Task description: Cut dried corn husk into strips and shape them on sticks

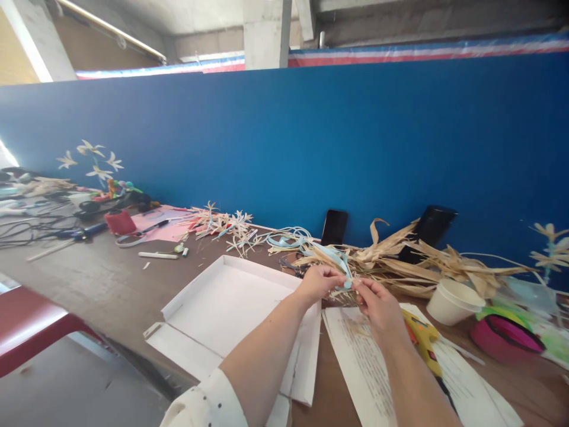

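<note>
My left hand and my right hand meet above the table, both pinched on a light blue ribbon that runs back into a pile of dried tan leaves. The fingers of both hands are closed around the ribbon and a small bundle of dried strips between them. Under my left forearm lies an open white cardboard box. A printed paper sheet lies under my right hand.
A yellow glue gun rests on the paper, a white cup and pink bowl stand to the right. Two dark phones lean on the blue partition. Straw flowers, a red spool, and scissors lie left. A red stool stands at the lower left.
</note>
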`<action>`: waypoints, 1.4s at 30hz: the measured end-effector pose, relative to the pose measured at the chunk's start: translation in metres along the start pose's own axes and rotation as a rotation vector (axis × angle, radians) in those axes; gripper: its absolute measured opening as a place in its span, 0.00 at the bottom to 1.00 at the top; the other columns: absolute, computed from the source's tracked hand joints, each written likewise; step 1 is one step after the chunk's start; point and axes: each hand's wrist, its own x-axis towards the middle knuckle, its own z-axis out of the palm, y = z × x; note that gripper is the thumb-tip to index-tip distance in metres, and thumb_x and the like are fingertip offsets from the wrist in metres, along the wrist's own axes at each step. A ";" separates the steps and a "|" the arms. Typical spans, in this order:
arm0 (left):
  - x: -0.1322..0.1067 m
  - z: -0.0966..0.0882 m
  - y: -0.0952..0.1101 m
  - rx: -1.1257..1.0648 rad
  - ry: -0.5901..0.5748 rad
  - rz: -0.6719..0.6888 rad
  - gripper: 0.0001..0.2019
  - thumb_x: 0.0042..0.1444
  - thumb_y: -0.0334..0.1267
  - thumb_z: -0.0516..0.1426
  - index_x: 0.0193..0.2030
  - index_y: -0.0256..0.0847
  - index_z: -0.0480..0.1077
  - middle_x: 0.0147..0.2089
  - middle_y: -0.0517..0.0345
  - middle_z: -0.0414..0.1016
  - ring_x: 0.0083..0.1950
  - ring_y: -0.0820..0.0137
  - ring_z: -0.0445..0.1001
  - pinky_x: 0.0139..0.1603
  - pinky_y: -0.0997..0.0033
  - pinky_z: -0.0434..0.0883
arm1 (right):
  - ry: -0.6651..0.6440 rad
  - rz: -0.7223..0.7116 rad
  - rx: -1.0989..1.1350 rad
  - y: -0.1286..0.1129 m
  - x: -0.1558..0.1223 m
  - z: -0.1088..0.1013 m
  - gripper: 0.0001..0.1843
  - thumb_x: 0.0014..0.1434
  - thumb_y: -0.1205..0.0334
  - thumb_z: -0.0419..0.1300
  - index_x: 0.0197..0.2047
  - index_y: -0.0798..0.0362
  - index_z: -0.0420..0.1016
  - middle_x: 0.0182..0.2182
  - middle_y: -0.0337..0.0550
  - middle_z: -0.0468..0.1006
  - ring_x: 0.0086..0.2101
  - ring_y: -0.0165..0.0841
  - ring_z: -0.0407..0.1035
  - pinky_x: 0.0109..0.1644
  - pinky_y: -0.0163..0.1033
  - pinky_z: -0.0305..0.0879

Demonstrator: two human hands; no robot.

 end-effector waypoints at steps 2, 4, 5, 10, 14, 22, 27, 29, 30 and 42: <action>-0.001 0.000 0.001 0.035 -0.006 -0.017 0.14 0.42 0.46 0.62 0.28 0.35 0.72 0.25 0.58 0.70 0.22 0.79 0.60 0.19 0.79 0.58 | 0.008 -0.002 0.010 -0.001 -0.001 0.000 0.16 0.41 0.53 0.67 0.32 0.52 0.74 0.18 0.33 0.68 0.19 0.26 0.56 0.17 0.30 0.45; -0.001 0.002 0.001 0.041 -0.008 -0.034 0.13 0.42 0.45 0.62 0.28 0.36 0.71 0.25 0.58 0.70 0.22 0.78 0.61 0.19 0.80 0.58 | 0.007 -0.007 0.022 -0.002 -0.002 0.001 0.16 0.41 0.52 0.67 0.33 0.52 0.75 0.23 0.36 0.73 0.20 0.26 0.57 0.16 0.30 0.45; -0.002 0.003 0.001 0.032 -0.011 -0.041 0.13 0.42 0.45 0.62 0.29 0.36 0.71 0.25 0.58 0.70 0.23 0.78 0.61 0.19 0.80 0.59 | 0.004 -0.008 0.027 -0.003 -0.002 0.001 0.17 0.42 0.51 0.67 0.33 0.53 0.75 0.26 0.38 0.74 0.20 0.26 0.57 0.16 0.30 0.45; -0.004 0.006 0.002 0.010 -0.038 -0.069 0.14 0.42 0.46 0.62 0.29 0.35 0.72 0.26 0.58 0.70 0.24 0.78 0.62 0.21 0.79 0.60 | 0.010 -0.010 0.043 0.000 -0.001 0.001 0.18 0.40 0.51 0.68 0.32 0.53 0.77 0.24 0.37 0.73 0.19 0.25 0.57 0.16 0.29 0.47; -0.005 0.006 0.005 0.044 -0.056 -0.103 0.12 0.43 0.43 0.62 0.30 0.34 0.73 0.27 0.57 0.71 0.25 0.77 0.63 0.23 0.79 0.62 | 0.056 -0.019 0.065 0.004 0.003 0.000 0.19 0.39 0.49 0.68 0.32 0.53 0.76 0.25 0.37 0.74 0.20 0.24 0.57 0.15 0.29 0.47; -0.006 0.004 0.007 0.003 -0.078 -0.131 0.16 0.48 0.47 0.58 0.36 0.36 0.74 0.37 0.53 0.75 0.28 0.78 0.65 0.23 0.80 0.62 | 0.070 -0.032 0.043 0.005 0.004 -0.002 0.19 0.40 0.48 0.67 0.32 0.53 0.76 0.25 0.38 0.74 0.19 0.24 0.57 0.16 0.29 0.47; -0.002 0.007 -0.003 0.043 -0.050 -0.100 0.14 0.43 0.45 0.62 0.30 0.36 0.72 0.28 0.57 0.71 0.27 0.76 0.66 0.23 0.79 0.63 | 0.038 -0.016 -0.040 0.009 0.005 -0.003 0.20 0.41 0.48 0.67 0.33 0.54 0.76 0.19 0.35 0.69 0.17 0.24 0.54 0.17 0.31 0.46; -0.001 0.008 -0.007 0.058 -0.018 -0.098 0.12 0.43 0.44 0.62 0.29 0.36 0.71 0.26 0.58 0.69 0.26 0.76 0.65 0.22 0.79 0.63 | 0.023 -0.013 -0.070 0.010 0.005 -0.003 0.21 0.42 0.47 0.66 0.35 0.54 0.76 0.18 0.34 0.68 0.17 0.24 0.54 0.17 0.31 0.46; 0.000 0.009 -0.008 0.065 -0.010 -0.099 0.12 0.44 0.43 0.61 0.28 0.36 0.71 0.25 0.59 0.69 0.25 0.76 0.65 0.22 0.79 0.63 | 0.020 -0.015 -0.082 0.011 0.005 -0.003 0.22 0.42 0.47 0.66 0.36 0.54 0.76 0.17 0.33 0.68 0.17 0.25 0.55 0.17 0.31 0.47; 0.002 0.010 -0.010 0.162 0.092 -0.062 0.08 0.46 0.40 0.59 0.27 0.37 0.70 0.23 0.61 0.69 0.22 0.77 0.63 0.22 0.77 0.61 | 0.354 -0.087 -0.078 0.008 0.009 -0.014 0.19 0.40 0.47 0.66 0.30 0.54 0.75 0.16 0.35 0.71 0.15 0.27 0.57 0.16 0.32 0.49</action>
